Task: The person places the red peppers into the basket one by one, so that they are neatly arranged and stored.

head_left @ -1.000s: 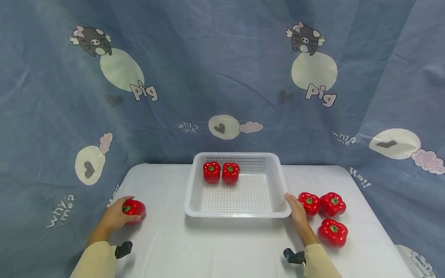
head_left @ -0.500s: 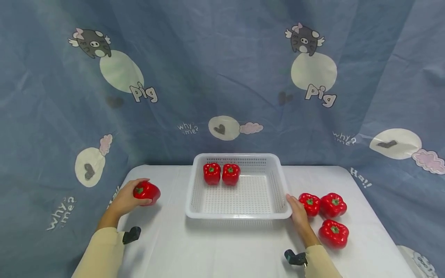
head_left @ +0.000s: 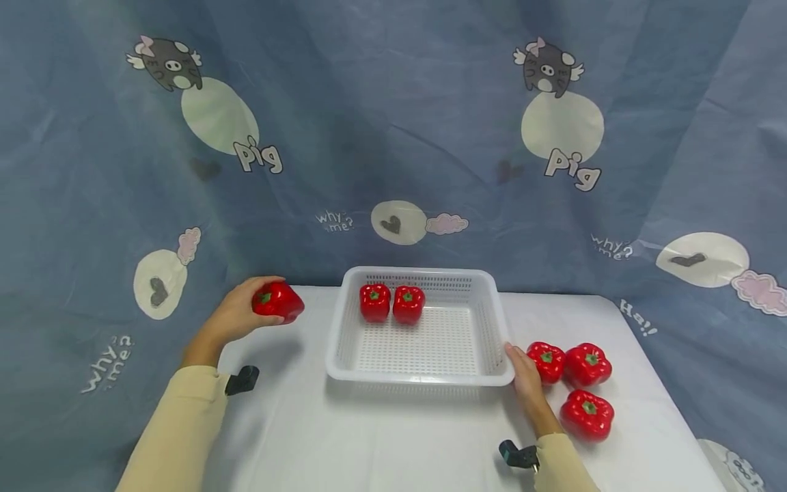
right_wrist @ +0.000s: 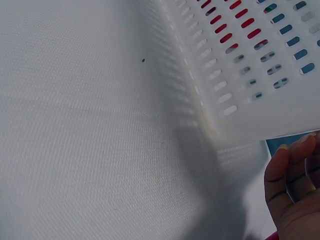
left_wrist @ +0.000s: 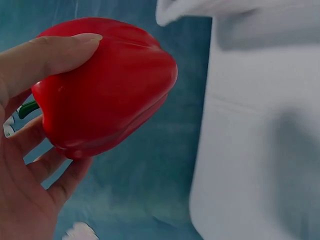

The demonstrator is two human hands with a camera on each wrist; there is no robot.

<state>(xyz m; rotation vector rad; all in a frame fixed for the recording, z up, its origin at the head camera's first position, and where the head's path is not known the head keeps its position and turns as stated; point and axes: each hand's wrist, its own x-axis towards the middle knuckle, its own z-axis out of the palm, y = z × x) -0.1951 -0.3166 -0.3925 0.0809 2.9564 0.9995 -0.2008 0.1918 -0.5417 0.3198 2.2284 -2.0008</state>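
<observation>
Left arm (head_left: 175,424), one: sleeved in pale yellow, entering near left, reaching far and slightly right; left wrist (head_left: 204,350) exposed. Left hand (head_left: 238,311), one: held aloft, farther out than its fellow; thumb (left_wrist: 52,56) nearly straight, on the near side; left fingers (left_wrist: 74,177) spread and curved, in a holding grip. Right arm (head_left: 562,461), one: matching sleeve, entering near right, angled far and left; right wrist (head_left: 544,418) exposed. Right hand (head_left: 522,374), one: right fingers (right_wrist: 277,175) loosely bent, tips directed far.
</observation>
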